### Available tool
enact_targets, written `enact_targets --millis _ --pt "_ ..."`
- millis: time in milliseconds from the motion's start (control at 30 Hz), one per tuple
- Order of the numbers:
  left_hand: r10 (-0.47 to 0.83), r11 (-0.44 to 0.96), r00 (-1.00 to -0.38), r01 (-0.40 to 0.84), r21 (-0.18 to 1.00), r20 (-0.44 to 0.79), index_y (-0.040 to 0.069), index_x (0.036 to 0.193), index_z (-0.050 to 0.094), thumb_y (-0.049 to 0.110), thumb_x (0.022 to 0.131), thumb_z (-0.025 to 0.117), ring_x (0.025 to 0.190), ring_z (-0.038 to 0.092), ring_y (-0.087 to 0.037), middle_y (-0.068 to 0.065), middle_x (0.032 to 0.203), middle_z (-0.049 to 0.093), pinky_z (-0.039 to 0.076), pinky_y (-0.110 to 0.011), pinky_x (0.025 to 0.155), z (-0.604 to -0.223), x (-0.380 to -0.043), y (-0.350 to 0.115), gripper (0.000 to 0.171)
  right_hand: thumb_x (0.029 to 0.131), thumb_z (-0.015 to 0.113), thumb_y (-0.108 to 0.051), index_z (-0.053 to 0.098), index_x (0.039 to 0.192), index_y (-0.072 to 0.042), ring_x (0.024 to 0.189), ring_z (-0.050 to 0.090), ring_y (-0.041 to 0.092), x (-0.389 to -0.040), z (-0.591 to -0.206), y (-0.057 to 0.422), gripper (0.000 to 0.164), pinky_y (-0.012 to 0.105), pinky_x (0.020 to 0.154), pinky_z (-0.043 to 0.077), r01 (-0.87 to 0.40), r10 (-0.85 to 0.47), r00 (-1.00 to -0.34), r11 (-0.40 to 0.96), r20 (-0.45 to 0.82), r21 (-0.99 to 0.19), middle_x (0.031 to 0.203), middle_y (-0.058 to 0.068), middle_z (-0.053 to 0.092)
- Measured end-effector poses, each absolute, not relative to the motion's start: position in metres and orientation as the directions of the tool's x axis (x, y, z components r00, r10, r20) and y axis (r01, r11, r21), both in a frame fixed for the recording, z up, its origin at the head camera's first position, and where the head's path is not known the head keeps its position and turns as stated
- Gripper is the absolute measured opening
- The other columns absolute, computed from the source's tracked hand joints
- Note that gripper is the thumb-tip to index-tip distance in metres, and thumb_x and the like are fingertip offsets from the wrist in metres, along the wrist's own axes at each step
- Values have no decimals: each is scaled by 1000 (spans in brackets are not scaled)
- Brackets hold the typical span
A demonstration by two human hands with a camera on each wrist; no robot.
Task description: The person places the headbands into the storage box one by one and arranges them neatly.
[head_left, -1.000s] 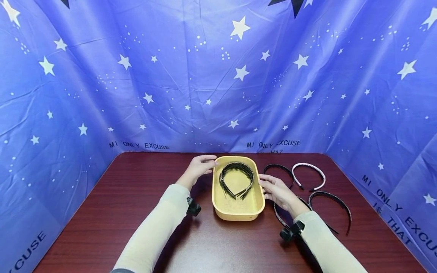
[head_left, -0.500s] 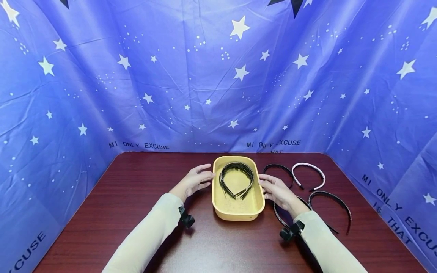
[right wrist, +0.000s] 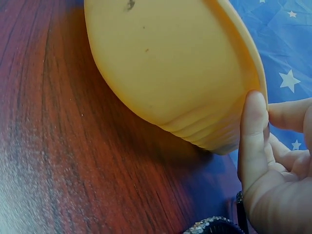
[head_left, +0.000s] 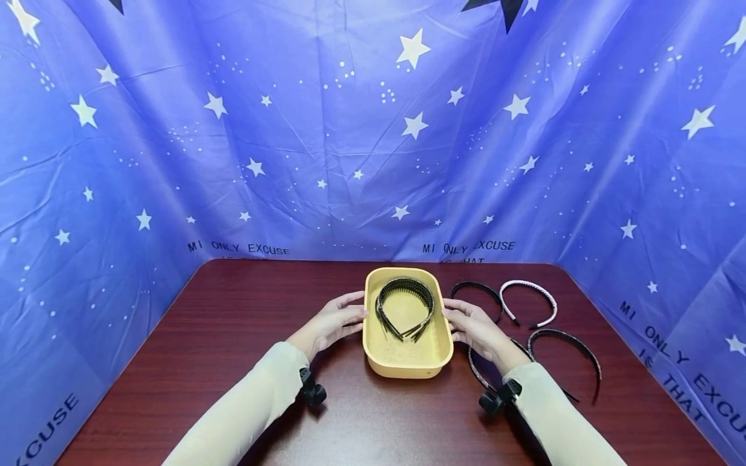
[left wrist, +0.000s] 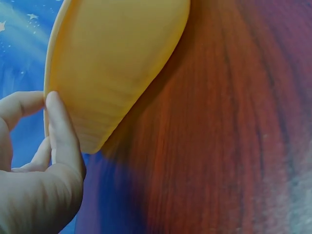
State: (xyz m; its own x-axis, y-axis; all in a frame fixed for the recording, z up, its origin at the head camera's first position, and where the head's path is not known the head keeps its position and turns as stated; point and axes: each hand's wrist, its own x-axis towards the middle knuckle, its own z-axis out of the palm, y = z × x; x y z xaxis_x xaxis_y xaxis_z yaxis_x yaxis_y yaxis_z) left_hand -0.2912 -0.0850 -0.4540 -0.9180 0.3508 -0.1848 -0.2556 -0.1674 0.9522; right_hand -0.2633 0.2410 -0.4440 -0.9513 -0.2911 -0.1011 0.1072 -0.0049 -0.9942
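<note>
Black lettering on the blue starry backdrop (head_left: 361, 142) repeats "MI ONLY EXCUSE"; at right, "IS THAT" stands beneath. At far left, only "CUSE" shows.

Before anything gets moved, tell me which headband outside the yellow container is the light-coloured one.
The white headband, at the back, right of a black headband; the other headbands outside the yellow container all look mainly dark.
</note>
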Motion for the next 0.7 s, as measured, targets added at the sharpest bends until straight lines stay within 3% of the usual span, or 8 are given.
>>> enact_targets --millis 400,700 --pt "325 -190 -930 -244 951 -173 8 149 44 2 90 66 97 65 -17 -24 133 57 57 -28 84 -458 -288 -84 63 104 53 -15 31 147 12 80 65 16 -262 -442 239 55 29 64 58 43 -276 -959 94 -68 -995 101 11 65" --pt "328 -201 -931 -233 952 -158 7 149 44 1 90 66 100 65 -20 -25 132 58 57 -29 85 -457 -288 -83 63 103 57 -19 38 146 8 79 57 13 -257 -437 251 55 25 62 56 41 -218 -972 203 -86 -978 102 8 60"
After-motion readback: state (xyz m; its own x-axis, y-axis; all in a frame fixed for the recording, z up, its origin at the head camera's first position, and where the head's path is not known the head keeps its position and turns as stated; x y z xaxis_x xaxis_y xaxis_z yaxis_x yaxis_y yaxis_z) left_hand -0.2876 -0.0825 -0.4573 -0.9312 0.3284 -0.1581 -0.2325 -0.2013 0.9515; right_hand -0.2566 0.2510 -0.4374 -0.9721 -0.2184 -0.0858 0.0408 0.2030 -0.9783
